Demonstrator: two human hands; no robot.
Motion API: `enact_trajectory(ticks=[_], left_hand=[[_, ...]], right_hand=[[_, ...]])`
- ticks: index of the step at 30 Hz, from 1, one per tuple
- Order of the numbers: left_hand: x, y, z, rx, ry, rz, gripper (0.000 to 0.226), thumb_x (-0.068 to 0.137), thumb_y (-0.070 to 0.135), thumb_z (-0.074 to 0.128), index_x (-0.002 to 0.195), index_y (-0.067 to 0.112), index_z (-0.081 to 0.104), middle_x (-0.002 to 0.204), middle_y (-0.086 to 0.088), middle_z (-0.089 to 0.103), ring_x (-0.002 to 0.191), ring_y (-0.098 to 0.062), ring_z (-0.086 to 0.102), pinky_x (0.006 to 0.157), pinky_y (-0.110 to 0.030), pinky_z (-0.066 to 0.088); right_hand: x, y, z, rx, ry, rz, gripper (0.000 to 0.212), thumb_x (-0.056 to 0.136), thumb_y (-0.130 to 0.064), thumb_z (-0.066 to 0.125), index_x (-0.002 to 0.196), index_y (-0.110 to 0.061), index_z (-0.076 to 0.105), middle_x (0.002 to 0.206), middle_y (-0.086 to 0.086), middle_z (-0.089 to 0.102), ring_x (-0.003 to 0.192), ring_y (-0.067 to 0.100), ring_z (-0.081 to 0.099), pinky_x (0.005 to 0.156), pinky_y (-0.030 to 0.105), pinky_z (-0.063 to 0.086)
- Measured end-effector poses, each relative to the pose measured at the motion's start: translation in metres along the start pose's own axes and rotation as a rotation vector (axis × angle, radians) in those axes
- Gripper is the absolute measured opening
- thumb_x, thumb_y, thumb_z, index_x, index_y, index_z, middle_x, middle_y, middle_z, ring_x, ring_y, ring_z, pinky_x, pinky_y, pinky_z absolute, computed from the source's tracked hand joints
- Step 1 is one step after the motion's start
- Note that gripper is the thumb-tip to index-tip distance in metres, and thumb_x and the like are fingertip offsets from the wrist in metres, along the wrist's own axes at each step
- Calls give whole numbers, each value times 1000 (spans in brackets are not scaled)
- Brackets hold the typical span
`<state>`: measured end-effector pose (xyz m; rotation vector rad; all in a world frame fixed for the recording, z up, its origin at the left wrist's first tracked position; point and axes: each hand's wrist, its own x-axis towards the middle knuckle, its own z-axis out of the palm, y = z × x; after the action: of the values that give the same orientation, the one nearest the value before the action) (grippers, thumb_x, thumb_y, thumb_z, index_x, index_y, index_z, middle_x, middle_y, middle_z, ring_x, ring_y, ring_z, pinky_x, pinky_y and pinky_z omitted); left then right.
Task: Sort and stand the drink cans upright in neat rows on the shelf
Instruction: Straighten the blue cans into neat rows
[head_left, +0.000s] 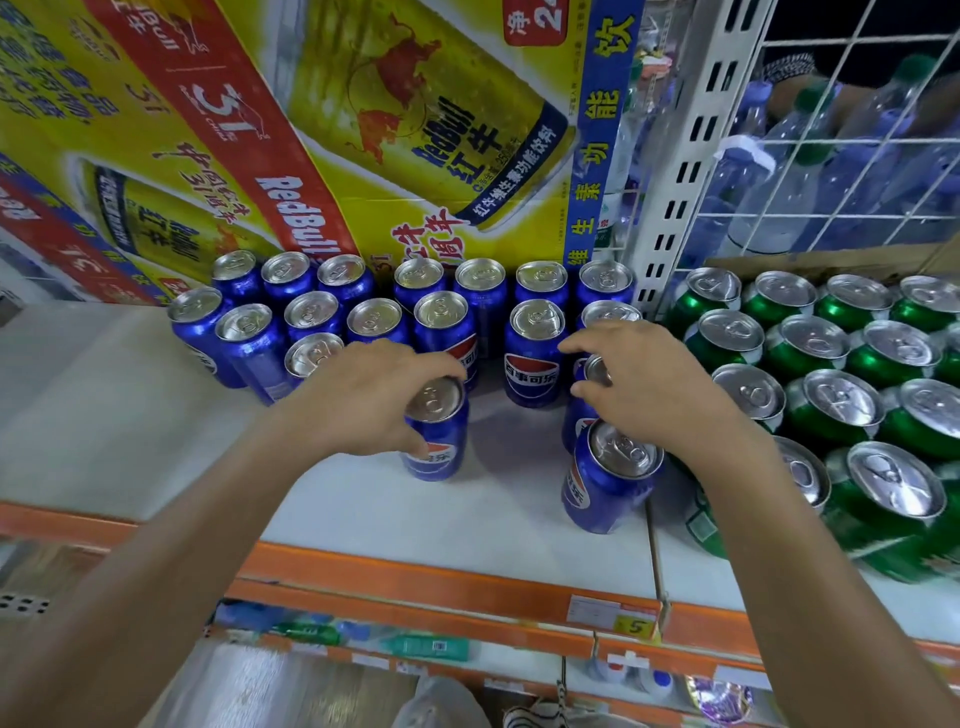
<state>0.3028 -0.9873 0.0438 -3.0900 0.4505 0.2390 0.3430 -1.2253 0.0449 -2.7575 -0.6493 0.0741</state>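
On the smooth white shelf (363, 519), the left hand (363, 397) grips an upright glossy blue can (435, 441) by its silver rim, while the right hand (649, 384) curls round a second blue can (575, 415), largely hiding it, near ranked green cans (831, 410).

On my feed, deep blue aluminium drink cans (535, 364) with silver tops carry a red, white and blue roundel crossed by white characters. Beside them I see glossy green aluminium cans (841, 402), silver-lidded too. Behind stand yellow cardboard cartons (415, 130) printed with red bulls, a gold-and-blue can picture, a red diagonal band with white lettering and a blue side strip with yellow characters. The flat shelf board (130, 415) is pale grey-white, its front rail (415, 577) orange, bearing a yellow-and-white price tag (615, 614). A white wire grid (831, 156) screens clear plastic bottles (753, 208) with purple-blue caps.
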Motion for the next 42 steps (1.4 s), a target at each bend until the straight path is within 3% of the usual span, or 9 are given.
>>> enact_trajectory(ticks=[3, 9, 12, 18, 24, 29, 34, 39, 42], left_hand=[[15, 26, 2, -122, 42, 21, 72, 74, 47, 74, 136, 39, 38, 123, 5, 58, 110, -18, 50, 84, -33, 41], [44, 59, 3, -170, 79, 33, 72, 78, 43, 73, 140, 36, 36, 118, -3, 56, 109, -22, 48, 76, -29, 31], [51, 62, 5, -209, 99, 21, 73, 77, 42, 74, 140, 38, 36, 122, -2, 57, 114, -23, 48, 78, -31, 36], [53, 63, 7, -204, 91, 45, 75, 79, 42, 72, 142, 39, 33, 123, -5, 53, 117, -25, 46, 82, -34, 36], [53, 60, 20, -229, 131, 21, 74, 81, 45, 70, 143, 40, 29, 118, -6, 52, 112, -24, 48, 76, -28, 29], [32, 50, 16, -329, 162, 4, 82, 80, 55, 66, 147, 41, 21, 128, -1, 47, 118, -19, 47, 88, -28, 36], [-7, -11, 4, -154, 404, -184, 67, 80, 44, 70, 139, 26, 45, 135, -6, 50, 125, -28, 44, 99, -41, 39], [-30, -69, 25, -104, 293, -419, 75, 78, 45, 72, 142, 24, 39, 137, -14, 46, 126, -37, 40, 102, -47, 35], [-35, -77, 39, -250, 226, -430, 73, 81, 50, 66, 143, 27, 34, 133, -12, 47, 122, -32, 44, 96, -45, 41]], right_hand=[[-1, 4, 0, -32, 20, 36, 45, 85, -20, 63, 129, -25, 55, 132, 2, 55, 121, 26, 48, 99, 40, 43], [-3, 10, -2, -37, -30, 57, 33, 85, -19, 60, 118, -19, 63, 122, 9, 60, 113, 29, 50, 94, 40, 45], [-3, 10, -3, -36, -41, 70, 30, 84, -19, 61, 114, -18, 65, 120, 9, 61, 110, 30, 52, 92, 41, 46], [-4, 9, -1, -43, -31, 76, 29, 85, -18, 57, 113, -20, 64, 113, 8, 61, 103, 28, 52, 79, 31, 43], [-6, 6, -2, -41, -30, 88, 41, 87, -20, 58, 127, -25, 57, 126, 5, 58, 115, 26, 48, 92, 34, 42], [-12, 3, -1, -60, -50, 61, 49, 89, -25, 59, 137, -23, 48, 141, -3, 47, 128, 23, 38, 105, 33, 32], [-20, -21, -3, 11, 14, -5, 44, 89, -27, 61, 132, -24, 52, 139, -4, 48, 128, 20, 38, 104, 31, 31], [-6, -55, 11, 21, -4, -53, 47, 91, -30, 57, 136, -27, 46, 143, -7, 43, 130, 18, 34, 105, 26, 26], [7, -69, 27, -14, -8, -40, 48, 89, -28, 59, 135, -25, 47, 141, -3, 44, 131, 21, 35, 108, 36, 32]])
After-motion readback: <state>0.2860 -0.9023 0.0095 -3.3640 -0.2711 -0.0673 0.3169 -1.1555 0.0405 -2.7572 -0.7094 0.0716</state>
